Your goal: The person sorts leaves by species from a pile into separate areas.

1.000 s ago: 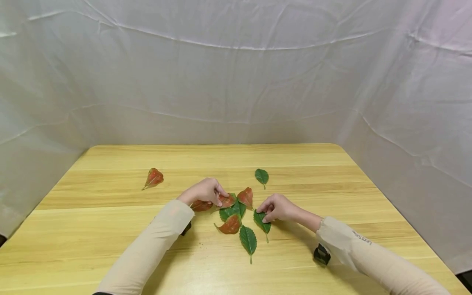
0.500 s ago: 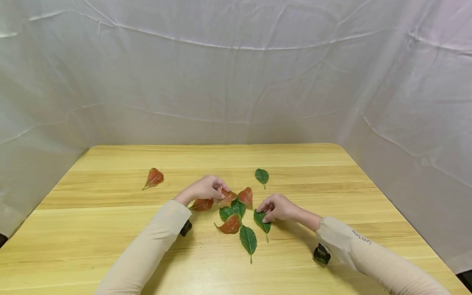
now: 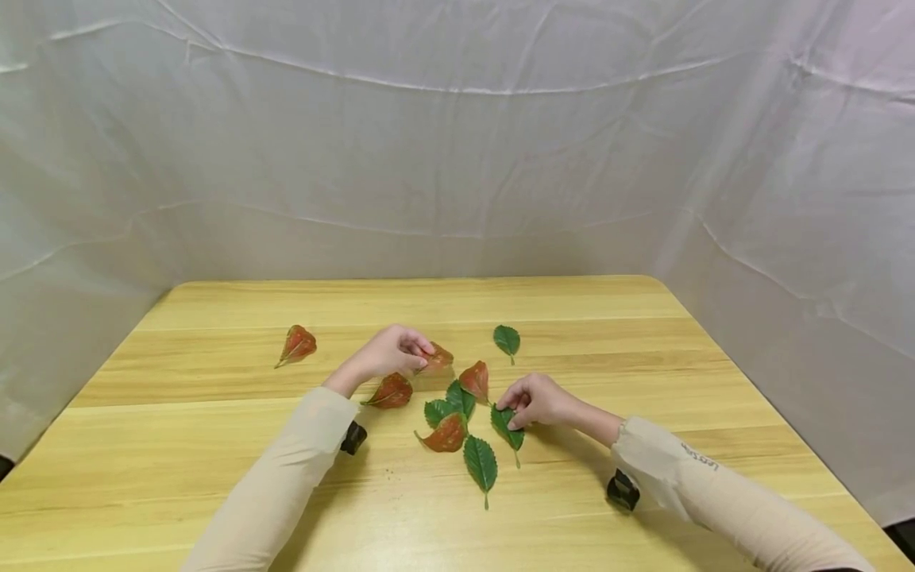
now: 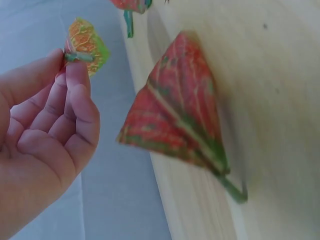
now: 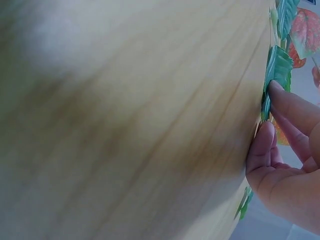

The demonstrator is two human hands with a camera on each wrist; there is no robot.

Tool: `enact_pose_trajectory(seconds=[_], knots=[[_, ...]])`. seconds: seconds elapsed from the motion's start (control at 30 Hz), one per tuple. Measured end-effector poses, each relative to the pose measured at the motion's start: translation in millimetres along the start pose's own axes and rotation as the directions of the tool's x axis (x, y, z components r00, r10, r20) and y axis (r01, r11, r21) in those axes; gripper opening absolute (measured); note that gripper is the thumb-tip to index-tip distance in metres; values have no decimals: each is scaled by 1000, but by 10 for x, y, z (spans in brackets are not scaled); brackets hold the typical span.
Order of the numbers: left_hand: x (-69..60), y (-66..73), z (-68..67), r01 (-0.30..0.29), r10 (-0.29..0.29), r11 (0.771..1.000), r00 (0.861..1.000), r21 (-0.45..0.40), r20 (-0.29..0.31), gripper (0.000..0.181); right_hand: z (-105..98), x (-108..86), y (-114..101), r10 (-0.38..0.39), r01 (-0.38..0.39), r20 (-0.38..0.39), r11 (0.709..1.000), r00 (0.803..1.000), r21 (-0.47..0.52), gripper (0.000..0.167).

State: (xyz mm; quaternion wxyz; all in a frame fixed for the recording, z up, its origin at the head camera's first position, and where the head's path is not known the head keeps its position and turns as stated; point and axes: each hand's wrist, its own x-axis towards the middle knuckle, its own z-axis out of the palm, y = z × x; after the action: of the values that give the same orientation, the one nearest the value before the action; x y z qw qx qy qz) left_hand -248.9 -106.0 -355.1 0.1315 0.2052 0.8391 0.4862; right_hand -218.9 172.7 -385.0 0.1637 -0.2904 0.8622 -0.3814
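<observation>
My left hand point(image 3: 389, 352) pinches a red leaf point(image 3: 439, 357) above the table; in the left wrist view the hand point(image 4: 47, 112) holds that leaf point(image 4: 89, 44) by its stem end between thumb and forefinger. Just below it lies another red leaf point(image 3: 391, 391), large in the left wrist view point(image 4: 175, 107). My right hand point(image 3: 541, 401) pinches a green leaf point(image 3: 507, 425) on the table, also visible in the right wrist view point(image 5: 278, 67). Between the hands are overlapping green leaves point(image 3: 458, 400), with one red leaf point(image 3: 446, 434) over their lower part and another point(image 3: 475, 380) at their upper right.
A green leaf point(image 3: 480, 463) lies in front of the cluster. Another green leaf point(image 3: 507, 339) sits farther back, and a red leaf point(image 3: 296, 345) lies at the left on the wooden table point(image 3: 214, 445). Grey cloth point(image 3: 429, 159) hangs behind and at both sides.
The left hand has lifted its red leaf off the green leaves and moved it back and slightly left, uncovering more green. The right hand has stayed in place on its leaf.
</observation>
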Motion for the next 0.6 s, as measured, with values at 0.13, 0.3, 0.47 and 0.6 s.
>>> enact_pose_trajectory(seconds=[0.13,0.3,0.47,0.6], knots=[[-38,-13,-74,-8,9,1000,999,17,-51,14,0,8,17,-10,10,4,1000,1000,-8,22],[-79,-77,-162,-12,15,999,994,31,-105,14,2,23,28,-21,21,6,1000,1000,-6,22],[-147,-144,-241,3,-2,1000,991,8,-136,15,-1,13,20,-12,12,9,1000,1000,-2,22],[-231,-152,-313,17,-15,1000,987,7,-160,16,0,8,17,-7,7,11,1000,1000,1,22]])
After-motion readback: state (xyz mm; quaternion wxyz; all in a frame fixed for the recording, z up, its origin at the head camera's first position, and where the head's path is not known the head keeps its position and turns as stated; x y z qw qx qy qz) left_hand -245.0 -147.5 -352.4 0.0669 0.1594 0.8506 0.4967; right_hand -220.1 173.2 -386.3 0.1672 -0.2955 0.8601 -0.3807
